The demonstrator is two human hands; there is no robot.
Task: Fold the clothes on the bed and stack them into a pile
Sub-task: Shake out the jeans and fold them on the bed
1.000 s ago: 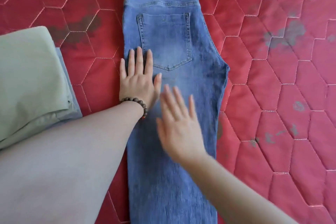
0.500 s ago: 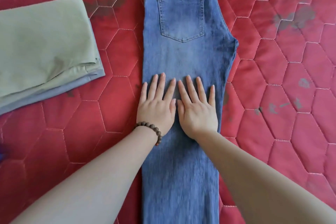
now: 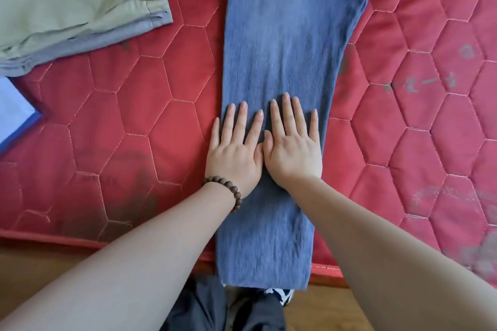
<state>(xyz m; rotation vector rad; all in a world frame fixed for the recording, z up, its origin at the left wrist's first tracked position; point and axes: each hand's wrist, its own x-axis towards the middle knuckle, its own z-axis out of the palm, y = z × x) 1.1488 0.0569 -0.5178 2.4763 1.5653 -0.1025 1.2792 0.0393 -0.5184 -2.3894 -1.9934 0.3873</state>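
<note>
Blue jeans [image 3: 285, 43], folded lengthwise leg on leg, lie back pocket up along the red quilted bed [image 3: 150, 115]. Their hem hangs slightly past the bed's near edge. My left hand [image 3: 234, 150], with a bead bracelet at the wrist, presses flat on the lower leg near the jeans' left edge. My right hand [image 3: 293, 148] lies flat beside it, thumbs touching, fingers straight. A pile of folded clothes [image 3: 70, 5], pale green over grey, sits at the upper left.
A light blue cloth corner [image 3: 13, 113] shows at the left edge. The bed's near edge [image 3: 80, 243] runs above a wooden floor [image 3: 32, 271]. Dark trouser legs and a patterned shoe [image 3: 282, 295] appear at the bottom.
Both hands have slid down the jeans toward the hem, staying flat side by side. The view has moved down, so the waistband is out of frame and the bed's edge shows.
</note>
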